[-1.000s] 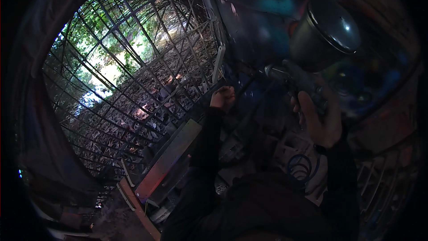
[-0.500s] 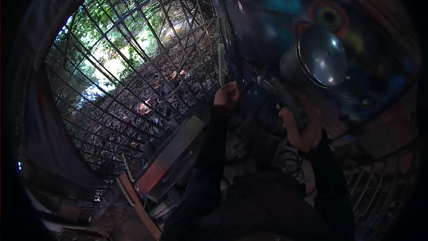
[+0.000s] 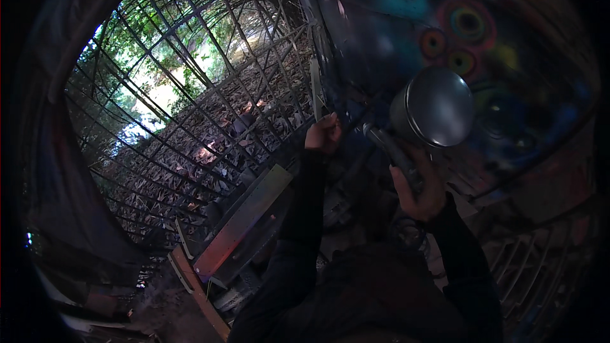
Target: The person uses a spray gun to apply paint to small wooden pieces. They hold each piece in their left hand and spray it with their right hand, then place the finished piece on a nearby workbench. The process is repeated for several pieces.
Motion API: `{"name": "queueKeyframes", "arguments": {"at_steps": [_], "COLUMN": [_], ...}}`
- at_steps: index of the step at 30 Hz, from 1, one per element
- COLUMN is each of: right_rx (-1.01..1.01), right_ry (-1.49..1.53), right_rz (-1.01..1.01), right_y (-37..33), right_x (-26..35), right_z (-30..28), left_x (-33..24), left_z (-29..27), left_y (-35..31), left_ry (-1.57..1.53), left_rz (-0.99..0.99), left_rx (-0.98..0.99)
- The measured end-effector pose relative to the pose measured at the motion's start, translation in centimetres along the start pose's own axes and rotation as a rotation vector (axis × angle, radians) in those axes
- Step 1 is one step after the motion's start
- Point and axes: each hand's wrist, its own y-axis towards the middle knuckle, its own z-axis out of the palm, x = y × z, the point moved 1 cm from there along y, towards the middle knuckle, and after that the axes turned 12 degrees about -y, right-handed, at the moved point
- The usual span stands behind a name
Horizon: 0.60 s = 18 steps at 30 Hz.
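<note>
A dark metal grille point(image 3: 190, 108) of crossed bars fills the left and centre of the view, with bright green foliage point(image 3: 146, 70) and a slope of dry leaves behind it. To the right rises a dark wall point(image 3: 508, 63) painted with ringed, coloured circles. Below the grille, a flat metal panel point(image 3: 244, 219) lies slanted, its long edge running from lower left to upper right, with a wooden strip point(image 3: 200, 295) beside it at the lower left. Both dark-sleeved forearms come up from the lower edge. The right hand point(image 3: 419, 190) is closed around the dark handle of a steel saucepan point(image 3: 435, 107), held up in front of the painted wall, right of centre. The saucepan's long axis runs from the hand at lower left up to the round bowl at upper right, and its shiny round face is turned toward the camera. The left hand point(image 3: 324, 133) is raised near the grille's right edge, fingers curled on a pale thin strip point(image 3: 316, 89) that stands nearly upright. The 2 hands are near each other but not touching.
</note>
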Motion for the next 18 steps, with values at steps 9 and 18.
{"name": "queueKeyframes", "arguments": {"at_steps": [9,18], "right_rx": [-0.002,-0.074], "right_ry": [0.044,0.012], "right_rz": [-0.019,-0.049], "right_y": [-0.8,-0.2], "right_x": [-0.8,-0.4], "right_z": [0.7,-0.2], "left_x": [0.4,0.6], "left_z": [1.3,2.2], "left_y": [-0.7,-1.1], "left_ry": [0.111,0.148], "left_rz": [0.072,0.082], "left_rx": [-0.066,-0.107]}}
